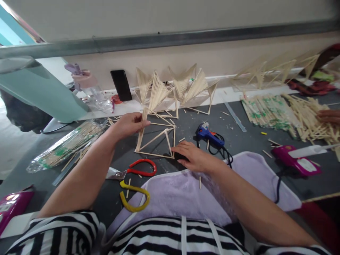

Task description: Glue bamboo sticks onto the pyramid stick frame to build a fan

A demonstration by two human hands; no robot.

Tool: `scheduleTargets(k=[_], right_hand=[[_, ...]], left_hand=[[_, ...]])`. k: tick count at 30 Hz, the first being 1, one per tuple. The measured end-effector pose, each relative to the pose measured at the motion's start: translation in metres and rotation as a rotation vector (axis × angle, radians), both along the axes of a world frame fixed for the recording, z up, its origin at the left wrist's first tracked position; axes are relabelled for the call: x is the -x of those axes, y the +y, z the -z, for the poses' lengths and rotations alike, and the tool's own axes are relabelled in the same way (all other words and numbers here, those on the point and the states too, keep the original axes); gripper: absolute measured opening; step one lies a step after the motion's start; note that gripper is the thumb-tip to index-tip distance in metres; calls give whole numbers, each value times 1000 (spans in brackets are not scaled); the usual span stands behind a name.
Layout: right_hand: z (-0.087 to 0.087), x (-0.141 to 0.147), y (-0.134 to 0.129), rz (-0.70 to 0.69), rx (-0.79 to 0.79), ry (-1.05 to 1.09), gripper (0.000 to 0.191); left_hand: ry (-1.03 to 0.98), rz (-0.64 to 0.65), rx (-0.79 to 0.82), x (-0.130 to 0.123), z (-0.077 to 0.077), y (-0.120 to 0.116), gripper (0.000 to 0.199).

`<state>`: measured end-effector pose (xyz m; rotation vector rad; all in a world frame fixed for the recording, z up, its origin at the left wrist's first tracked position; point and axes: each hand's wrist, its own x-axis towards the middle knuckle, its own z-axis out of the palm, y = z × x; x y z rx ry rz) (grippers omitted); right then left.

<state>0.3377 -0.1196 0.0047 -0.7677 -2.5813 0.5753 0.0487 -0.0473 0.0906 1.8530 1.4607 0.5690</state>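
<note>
Clearly, the left hand's (130, 124) grip is clamped on the stick frame (154, 154); the right's (191, 156), loosely open, touches it.

Both arms reach forward, bare. The left hand (130, 124) pinches, thumb extended; the right hand (192, 156) lies low, fingers bent.

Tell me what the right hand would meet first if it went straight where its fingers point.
Most likely the near right corner of the stick frame. The right hand has its index fingertip at that corner, perhaps already touching; the depth is hard to judge.
</note>
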Motion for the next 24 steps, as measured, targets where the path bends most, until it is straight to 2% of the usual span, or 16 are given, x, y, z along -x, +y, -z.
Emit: scheduleTargets(k=[3, 6, 12, 15, 17, 20, 24], right_hand=[[0, 0, 0, -4, 7, -14, 50], [1, -1, 1, -10, 13, 4, 51], [4, -3, 3, 21, -15, 15, 55], [10, -4, 6, 118, -61, -7, 58], [16, -7, 8, 202, -94, -35, 58], [22, -11, 9, 270, -143, -82, 51], [28, -13, 10, 331, -213, -132, 39]], left_hand=[[-9, 64, 111, 6, 2, -7, 44], [87, 101, 164, 17, -2, -15, 42], [211, 75, 294, 46, -7, -38, 43], [254, 59, 327, 56, -4, -51, 41], [270, 28, 314, 68, -4, -57, 39], [339, -75, 191, 99, -9, -61, 35], [587, -258, 56, 147, -21, -62, 27]])
